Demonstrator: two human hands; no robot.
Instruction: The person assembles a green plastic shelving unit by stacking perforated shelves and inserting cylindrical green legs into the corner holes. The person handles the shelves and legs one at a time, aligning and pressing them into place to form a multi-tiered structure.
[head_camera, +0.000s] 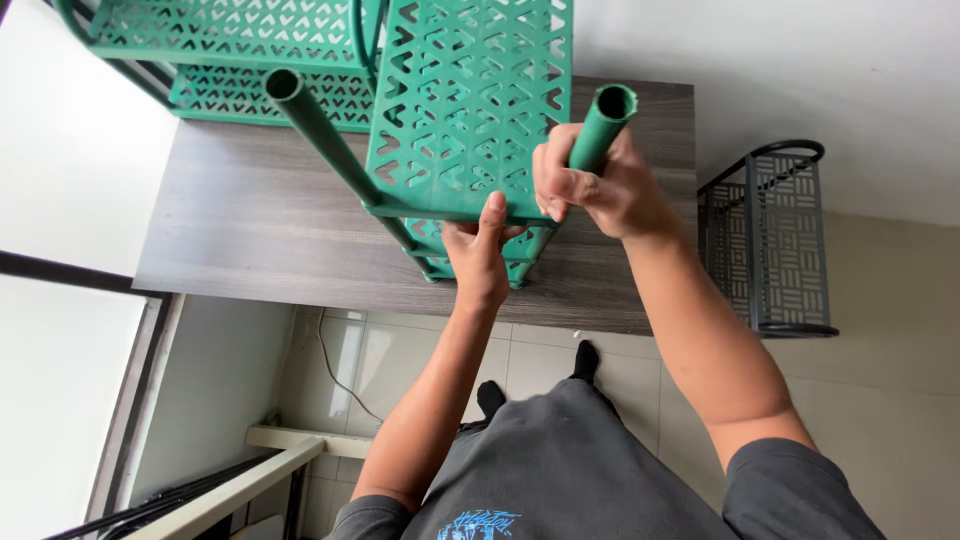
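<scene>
Your right hand (592, 188) is fisted around a green tube (598, 128) at the green perforated shelf (468, 105) corner. Left hand (478, 252) — fingers flat, pressing the shelf's front edge. Shelf stands on the wooden table (250, 225) — second tube (315, 128) alongside.

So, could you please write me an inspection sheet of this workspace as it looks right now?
Surface: grey wood-grain table, standing against a white wall.
Job's things: green perforated plastic shelf rack standing on the table, with green tube at its right corner and another green tube on the left; more green shelf panels behind.
Clutter: nothing seen on the table besides the green parts.
Hands: left hand presses the rack's lower front edge; right hand is wrapped around the right tube.
Cables: one thin cable on the tiled floor under the table.
Surroundings: black metal mesh rack to the right of the table; window at left.
</scene>
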